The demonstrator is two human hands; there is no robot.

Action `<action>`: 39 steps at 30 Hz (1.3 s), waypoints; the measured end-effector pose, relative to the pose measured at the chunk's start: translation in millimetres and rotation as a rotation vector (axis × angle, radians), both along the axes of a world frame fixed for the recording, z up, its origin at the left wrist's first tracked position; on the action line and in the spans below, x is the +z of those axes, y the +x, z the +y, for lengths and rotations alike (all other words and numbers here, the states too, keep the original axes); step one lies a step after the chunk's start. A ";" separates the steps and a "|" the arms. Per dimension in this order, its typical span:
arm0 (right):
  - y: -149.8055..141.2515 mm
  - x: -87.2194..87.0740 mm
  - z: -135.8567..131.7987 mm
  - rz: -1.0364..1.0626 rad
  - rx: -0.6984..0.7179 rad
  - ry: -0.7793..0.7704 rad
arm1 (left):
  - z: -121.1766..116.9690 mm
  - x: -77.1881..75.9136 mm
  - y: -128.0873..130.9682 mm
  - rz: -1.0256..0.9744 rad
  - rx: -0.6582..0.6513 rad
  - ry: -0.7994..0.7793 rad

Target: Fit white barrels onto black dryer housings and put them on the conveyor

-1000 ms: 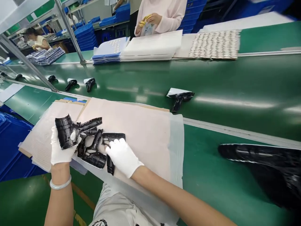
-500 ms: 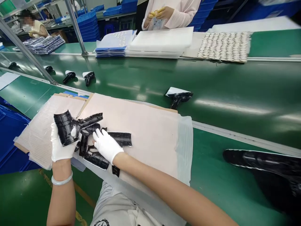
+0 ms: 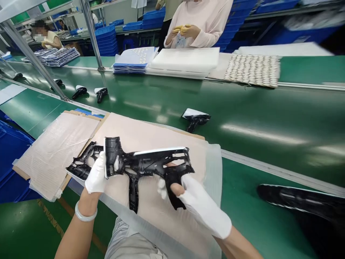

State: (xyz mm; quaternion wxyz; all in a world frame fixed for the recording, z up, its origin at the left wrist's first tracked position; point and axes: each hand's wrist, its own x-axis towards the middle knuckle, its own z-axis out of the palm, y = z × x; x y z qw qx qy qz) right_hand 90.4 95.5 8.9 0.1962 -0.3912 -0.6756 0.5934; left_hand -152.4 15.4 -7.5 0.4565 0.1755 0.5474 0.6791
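My left hand (image 3: 96, 176), in a white glove, is closed on the left end of a black plastic housing shell (image 3: 113, 158), hollow and ribbed, with a grip hanging down. My right hand (image 3: 188, 194), also white-gloved, grips the handle of a black pistol-shaped plastic shell (image 3: 174, 180) with a pale top edge. The shells overlap in the middle, and I cannot tell whether they are joined. Both are held above a pink foam sheet (image 3: 161, 230). More black shell parts (image 3: 83, 162) lie behind my left hand at the sheet's left end.
Pistol-shaped black-and-white units (image 3: 196, 118) lie on the green conveyor (image 3: 256, 115). A large dark curved object (image 3: 296, 196) is at the right. A metal post (image 3: 93, 36) rises at the left. Across the conveyor, a person (image 3: 199, 25) stands behind white stacked sheets (image 3: 185, 61).
My left hand moved right with its shell. My right hand left the pile of parts, moved right, and now grips a pistol-shaped shell. The nearest unit on the conveyor appears farther left.
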 end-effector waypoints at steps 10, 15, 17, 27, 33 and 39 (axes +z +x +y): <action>2.9 -25.8 -8.0 -0.040 -0.102 1.229 | 8.9 7.5 60.0 0.009 -0.468 0.069; 0.1 -31.2 -6.6 -0.052 -0.075 1.270 | 11.5 9.8 69.4 -0.124 -0.510 0.081; -0.5 -30.3 -8.0 -0.039 -0.104 1.254 | 11.0 9.3 69.9 -0.150 -0.499 0.075; -1.7 -13.7 -13.0 -0.069 -0.118 0.798 | 11.0 9.6 70.5 -0.084 -0.531 0.063; -1.0 -37.6 -9.7 -0.097 -0.067 1.275 | 9.9 10.5 73.5 -0.077 -0.541 0.013; -4.7 -52.1 -18.4 -0.070 -0.237 0.951 | 6.1 -1.8 72.6 -0.076 -0.468 0.001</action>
